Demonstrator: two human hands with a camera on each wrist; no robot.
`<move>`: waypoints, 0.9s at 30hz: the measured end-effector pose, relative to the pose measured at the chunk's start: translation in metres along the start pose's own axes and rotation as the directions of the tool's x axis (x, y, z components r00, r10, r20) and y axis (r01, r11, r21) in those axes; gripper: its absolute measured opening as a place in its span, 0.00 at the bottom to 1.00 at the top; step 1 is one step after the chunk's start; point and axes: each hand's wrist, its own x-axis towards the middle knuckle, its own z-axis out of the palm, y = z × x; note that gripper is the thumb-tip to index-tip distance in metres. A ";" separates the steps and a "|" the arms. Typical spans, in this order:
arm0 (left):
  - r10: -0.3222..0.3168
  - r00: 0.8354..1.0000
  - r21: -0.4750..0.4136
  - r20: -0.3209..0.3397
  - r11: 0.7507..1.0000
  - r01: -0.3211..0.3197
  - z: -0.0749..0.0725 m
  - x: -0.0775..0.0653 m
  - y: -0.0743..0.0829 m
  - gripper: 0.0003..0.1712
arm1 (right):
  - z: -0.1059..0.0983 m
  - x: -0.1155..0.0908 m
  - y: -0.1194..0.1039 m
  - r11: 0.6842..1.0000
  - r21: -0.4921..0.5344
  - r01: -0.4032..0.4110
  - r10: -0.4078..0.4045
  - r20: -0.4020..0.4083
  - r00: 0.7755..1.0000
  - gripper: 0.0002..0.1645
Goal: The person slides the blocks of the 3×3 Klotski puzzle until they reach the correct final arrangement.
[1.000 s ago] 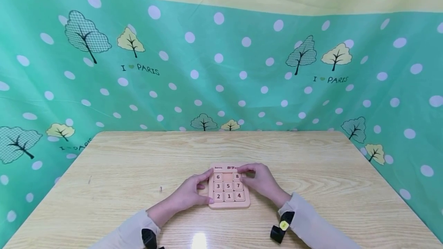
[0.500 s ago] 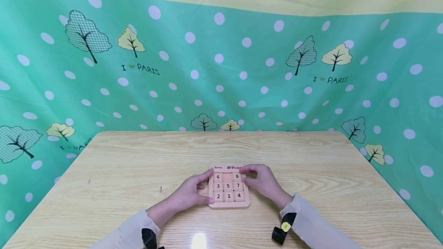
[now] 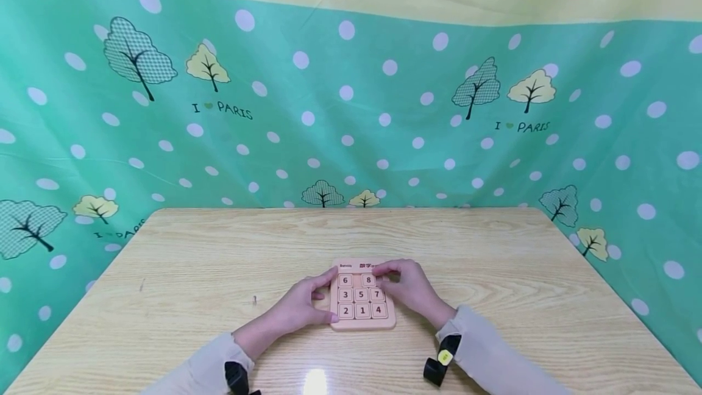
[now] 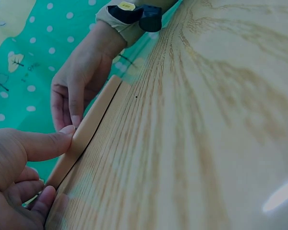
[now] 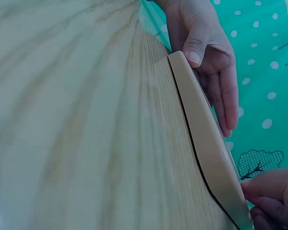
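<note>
A pale pink number slide puzzle (image 3: 364,325) lies flat on the wooden table, with square numbered tiles in rows of three. My left hand (image 3: 298,306) holds its left side, index finger at the upper corner and thumb at the lower one. At the upper right, my right hand (image 3: 411,288) has thumb and index finger bent close together on the 8 tile (image 3: 368,280). That tile sits partway into the gap beside the 6 tile (image 3: 345,280). Below are rows 3, 5, 7 and 2, 1, 4. In both wrist views the puzzle shows edge-on, so its tiles are hidden there.
The light wood table (image 3: 219,249) extends around the puzzle on all sides. Behind it hangs a green dotted curtain (image 3: 351,139) with printed trees. A small dark mark (image 3: 255,300) shows on the tabletop left of the puzzle. Black cameras are strapped to both wrists.
The 8 tile has slid left, narrowing the gap next to the 6. My right hand shifted slightly right, then moved left with the tile. My left hand stays in place.
</note>
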 end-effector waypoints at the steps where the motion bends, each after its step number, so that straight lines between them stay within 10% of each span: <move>1: 0.001 1.000 0.002 0.001 1.000 -0.001 0.000 0.000 0.000 0.55 | 0.001 0.000 -0.001 1.000 0.002 0.002 -0.002 0.003 1.000 0.13; 27: 0.007 1.000 0.000 0.008 1.000 -0.007 0.000 0.001 -0.002 0.55 | 0.007 0.001 -0.004 0.997 0.051 0.055 -0.059 0.068 0.996 0.13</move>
